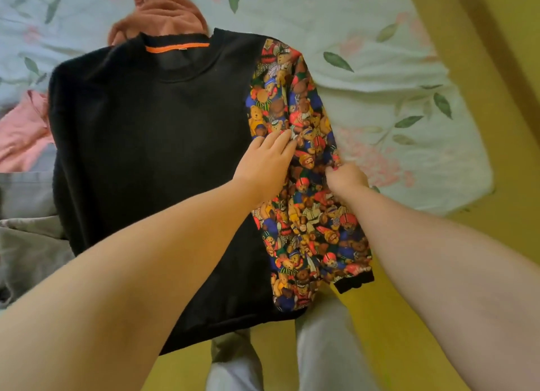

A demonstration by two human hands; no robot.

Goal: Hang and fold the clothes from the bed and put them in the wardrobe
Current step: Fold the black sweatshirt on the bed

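Observation:
A black sweatshirt with an orange strip inside the collar lies spread flat on the bed, neck away from me. Its right sleeve is a bright teddy-bear print ending in a black cuff, and it lies down along the body's side. My left hand rests flat with straight fingers where the black body meets the printed sleeve. My right hand pinches the sleeve's outer edge about halfway down.
The bed carries a pale sheet with leaf and pink flower print. A rust-brown garment lies beyond the collar, a pink one at the left, grey cloth lower left. Yellow floor lies below.

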